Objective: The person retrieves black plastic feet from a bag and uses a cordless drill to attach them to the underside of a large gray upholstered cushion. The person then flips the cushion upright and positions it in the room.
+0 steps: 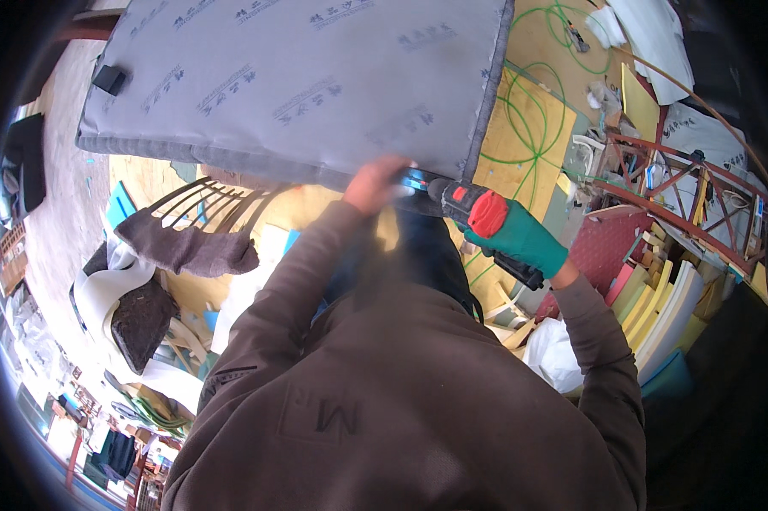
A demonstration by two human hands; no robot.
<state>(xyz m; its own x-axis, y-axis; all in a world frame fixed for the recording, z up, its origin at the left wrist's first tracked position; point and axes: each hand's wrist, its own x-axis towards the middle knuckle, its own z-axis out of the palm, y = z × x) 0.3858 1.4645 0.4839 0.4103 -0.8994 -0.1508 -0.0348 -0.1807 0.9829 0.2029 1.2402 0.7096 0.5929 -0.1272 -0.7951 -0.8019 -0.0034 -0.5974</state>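
Observation:
My right hand (520,238), in a green glove, is wrapped round a red and black cordless drill (467,204). The drill's nose points left, with a small blue piece (415,180) at its tip. Beside that tip, my bare left hand (375,184) has its fingers drawn together. What they hold is too small and blurred to name. Both hands are at the near edge of a large upholstered piece (231,68), covered on this side in grey printed cloth with a darker fabric border. A small black block (109,79) sits on its left part.
A brown chair-like frame with curved slats (205,209) lies to the left. Green hose (533,145) loops over boards at the right, near a red metal frame (656,170). Foam and wood strips (656,298) and a white bag (554,353) lie at the lower right.

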